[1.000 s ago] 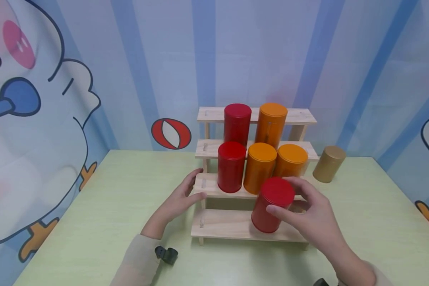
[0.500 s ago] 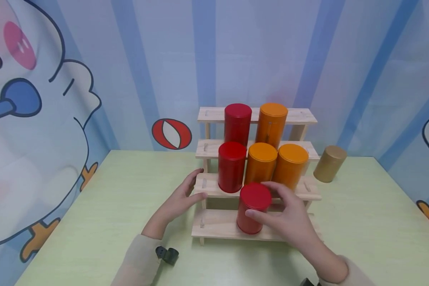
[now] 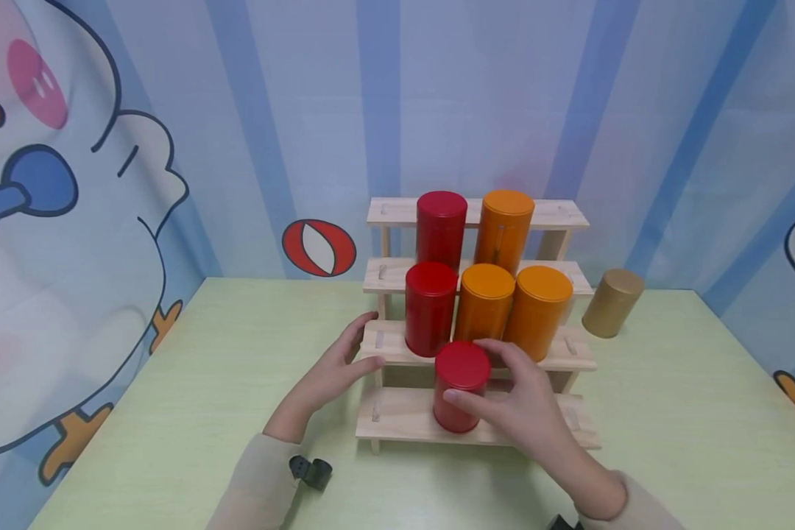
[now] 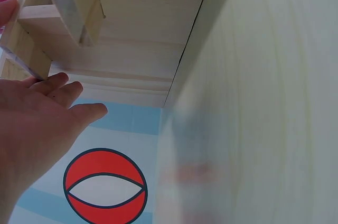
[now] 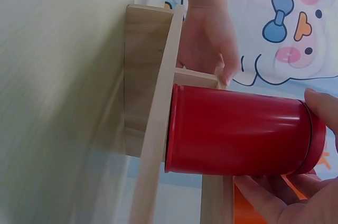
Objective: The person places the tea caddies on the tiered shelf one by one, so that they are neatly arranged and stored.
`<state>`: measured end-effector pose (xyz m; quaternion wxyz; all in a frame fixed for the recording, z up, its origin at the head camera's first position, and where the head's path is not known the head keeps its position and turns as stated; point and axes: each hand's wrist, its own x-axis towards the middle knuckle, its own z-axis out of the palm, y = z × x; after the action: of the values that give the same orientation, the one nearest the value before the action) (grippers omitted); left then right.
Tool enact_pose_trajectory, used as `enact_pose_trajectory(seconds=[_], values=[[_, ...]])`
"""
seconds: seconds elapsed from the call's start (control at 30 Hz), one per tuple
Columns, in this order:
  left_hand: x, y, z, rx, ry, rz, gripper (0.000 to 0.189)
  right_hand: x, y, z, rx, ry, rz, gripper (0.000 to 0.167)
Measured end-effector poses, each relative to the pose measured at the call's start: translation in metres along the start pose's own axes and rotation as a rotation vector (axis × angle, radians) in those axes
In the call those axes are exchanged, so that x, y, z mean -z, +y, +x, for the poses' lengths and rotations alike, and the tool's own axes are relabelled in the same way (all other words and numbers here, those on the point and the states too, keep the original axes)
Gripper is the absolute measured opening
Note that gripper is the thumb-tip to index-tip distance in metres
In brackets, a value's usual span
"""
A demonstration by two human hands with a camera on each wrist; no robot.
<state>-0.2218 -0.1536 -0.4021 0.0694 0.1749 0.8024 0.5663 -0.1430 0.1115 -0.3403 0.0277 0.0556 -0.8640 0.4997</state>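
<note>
In the head view my right hand (image 3: 526,401) grips a red canister (image 3: 460,386) near its lid, thumb in front and fingers behind. The canister is upright at the lowest shelf of a stepped wooden rack (image 3: 397,416); its base appears to touch that board in the right wrist view. My left hand (image 3: 334,368) rests against the rack's left side, at the second shelf from the bottom. Its fingers look fairly straight in the left wrist view. Another red canister (image 3: 430,309) and two orange canisters (image 3: 483,302) stand on that same shelf, behind the held one.
One shelf higher stand a red canister (image 3: 440,228) and an orange canister (image 3: 503,228). A gold canister (image 3: 612,302) is on the table (image 3: 669,390), right of the rack. A patterned curtain (image 3: 305,110) hangs behind.
My right hand has carried the red canister leftward along the lowest shelf, moving only slightly in the last half second. The left hand stays at the rack's side.
</note>
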Motion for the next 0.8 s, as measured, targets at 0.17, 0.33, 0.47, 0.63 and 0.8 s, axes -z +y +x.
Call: enact_pose_trajectory(seconds=[0.17, 0.33, 0.47, 0.63, 0.8], values=[[-0.0003, -0.0001, 0.0005, 0.006, -0.001, 0.001, 0.078, -0.0012, 0.0037, 0.0010, 0.005, -0.005, 0.013, 0.075], [-0.0006, -0.0012, 0.0012, 0.006, 0.000, 0.000, 0.079, -0.0013, 0.0055, 0.0022, 0.002, -0.002, 0.008, 0.075], [-0.0006, -0.0013, 0.0011, 0.011, 0.003, 0.000, 0.079, -0.0012, 0.0053, 0.0028, -0.012, 0.000, 0.015, 0.075], [-0.0006, -0.0008, 0.0006, 0.015, 0.005, -0.005, 0.079, -0.0009, 0.0056, 0.0034, -0.018, -0.003, 0.014, 0.075], [-0.0007, -0.0015, 0.0008, 0.016, 0.004, -0.008, 0.079, 0.0039, 0.0048, 0.0026, -0.011, -0.009, -0.010, 0.076]])
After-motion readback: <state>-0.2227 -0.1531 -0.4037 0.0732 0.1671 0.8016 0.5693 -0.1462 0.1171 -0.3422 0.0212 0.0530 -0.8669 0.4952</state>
